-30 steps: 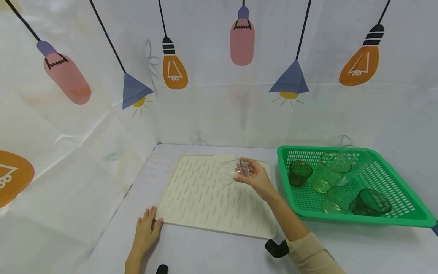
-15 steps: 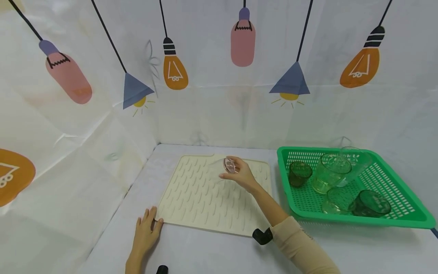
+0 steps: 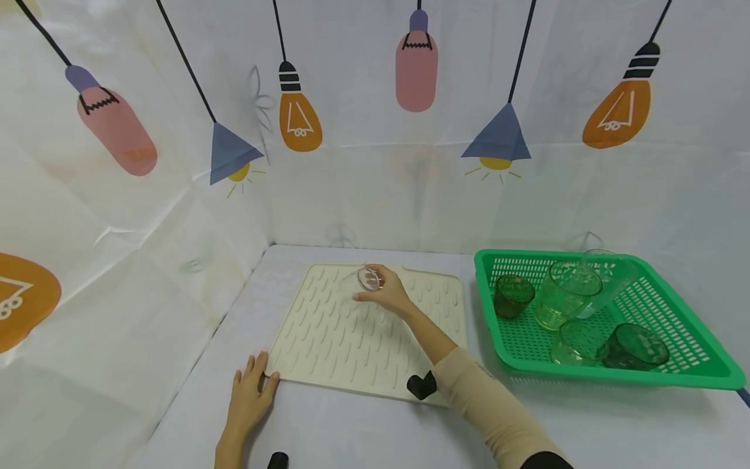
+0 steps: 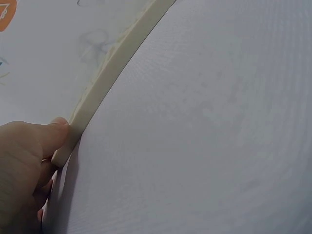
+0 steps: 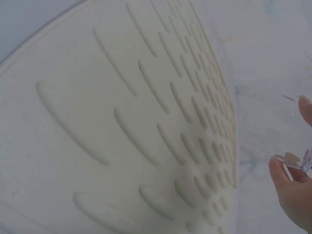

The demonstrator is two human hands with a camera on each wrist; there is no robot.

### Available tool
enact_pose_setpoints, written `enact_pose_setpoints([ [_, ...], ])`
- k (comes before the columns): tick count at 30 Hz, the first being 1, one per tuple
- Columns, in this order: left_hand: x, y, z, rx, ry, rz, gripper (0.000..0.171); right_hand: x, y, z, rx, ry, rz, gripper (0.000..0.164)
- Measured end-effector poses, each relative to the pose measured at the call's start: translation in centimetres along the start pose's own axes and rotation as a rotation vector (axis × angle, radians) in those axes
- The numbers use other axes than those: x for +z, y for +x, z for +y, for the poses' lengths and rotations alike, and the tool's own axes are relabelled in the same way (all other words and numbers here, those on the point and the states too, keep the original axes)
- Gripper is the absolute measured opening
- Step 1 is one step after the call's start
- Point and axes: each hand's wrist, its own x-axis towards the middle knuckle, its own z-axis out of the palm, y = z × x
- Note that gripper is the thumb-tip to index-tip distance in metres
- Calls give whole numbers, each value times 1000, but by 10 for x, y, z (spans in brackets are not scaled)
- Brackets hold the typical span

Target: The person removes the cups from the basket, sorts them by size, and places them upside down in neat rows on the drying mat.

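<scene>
A clear drinking glass (image 3: 368, 279) is gripped by my right hand (image 3: 387, 291), its thick base toward the palm. It is tilted on its side above the far middle of the cream ridged drying mat (image 3: 375, 345). Its see-through walls are hard to make out. In the right wrist view, part of the hand (image 5: 292, 195) and the glass show at the right edge. My left hand (image 3: 249, 400) rests at the mat's near left corner, fingers straight along one side and thumb at the front edge. The left wrist view shows that corner between thumb (image 4: 53, 134) and fingers.
A green plastic basket (image 3: 621, 374) on the right of the white table holds several glasses, such as a dark brown one (image 3: 513, 296) and a yellowish one (image 3: 565, 299). A white cloth wall (image 3: 375, 195) with printed lamps stands behind and at the left.
My right hand has moved left across the far part of the mat with the clear glass, whose base has turned more toward the camera. The left hand stays at the corner.
</scene>
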Motion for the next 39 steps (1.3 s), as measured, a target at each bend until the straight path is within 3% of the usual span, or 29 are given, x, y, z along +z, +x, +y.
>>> enact_pose_setpoints([
  [11, -1, 0, 1, -26, -13, -18, 54, 23, 17, -3, -45, -166, -39, 74],
  [22, 0, -1, 0, -10, -19, 0, 53, 33, 32, 0, -59, -322, -97, 76],
  [28, 0, 0, -2, 2, -25, 0, 53, 35, 38, 0, -22, -311, -82, 74],
  [39, 0, 0, 0, -8, -18, 2, 53, 43, 42, 0, 27, -442, -187, 71],
])
